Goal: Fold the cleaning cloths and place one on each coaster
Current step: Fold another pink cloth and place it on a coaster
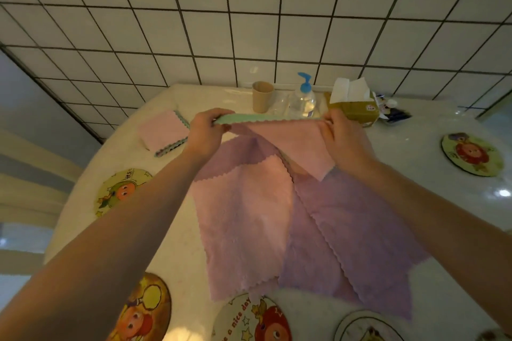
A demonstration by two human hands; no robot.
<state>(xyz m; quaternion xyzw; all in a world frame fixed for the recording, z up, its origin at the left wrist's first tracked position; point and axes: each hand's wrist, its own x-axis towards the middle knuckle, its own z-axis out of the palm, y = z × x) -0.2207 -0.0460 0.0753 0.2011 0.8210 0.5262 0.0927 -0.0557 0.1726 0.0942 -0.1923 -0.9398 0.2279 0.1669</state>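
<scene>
Fluffy pink cloth [293, 144] with scalloped green edge, stretched taut above the glossy pale desk [415, 180] — pinched at its corners by left hand [206, 133] and right hand [345, 138]. Below, flat lilac cloths [346, 230]; round cartoon coaster [471, 153] well apart.

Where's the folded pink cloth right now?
In the head view the folded pink cloth lies on the table's far left, just left of the left hand and beyond the nearest coaster.
</scene>
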